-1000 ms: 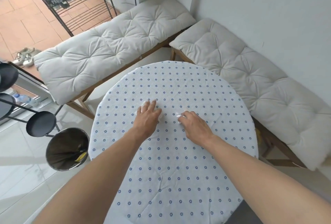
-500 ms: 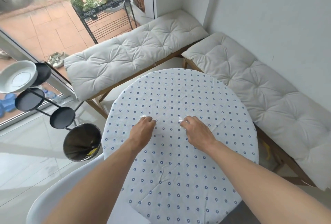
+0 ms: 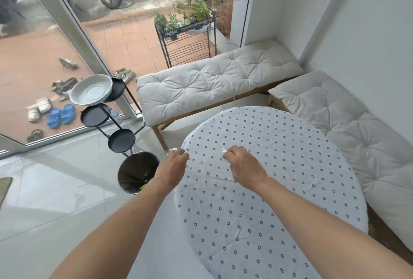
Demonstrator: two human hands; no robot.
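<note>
A round table [image 3: 290, 189] wears a white cloth dotted with small blue flowers. My left hand [image 3: 173, 164] hovers at the table's left edge, fingers curled round a small white crumpled scrap [image 3: 173, 150] that peeks out past the knuckles. My right hand [image 3: 242, 163] is over the cloth a little to the right, also curled, gripping a second white scrap [image 3: 224, 151] at its fingertips. Most of each scrap is hidden inside the fist.
A dark round bin [image 3: 137, 172] stands on the tiled floor just left of the table, below my left hand. A black tiered stand [image 3: 121, 140] with a white bowl [image 3: 91, 93] rises behind it. Two cushioned benches [image 3: 212, 82] line the corner walls.
Both hands closed on the white scraps and moved left across the table; my left hand went from the middle to the left edge. The view swung left and up.
</note>
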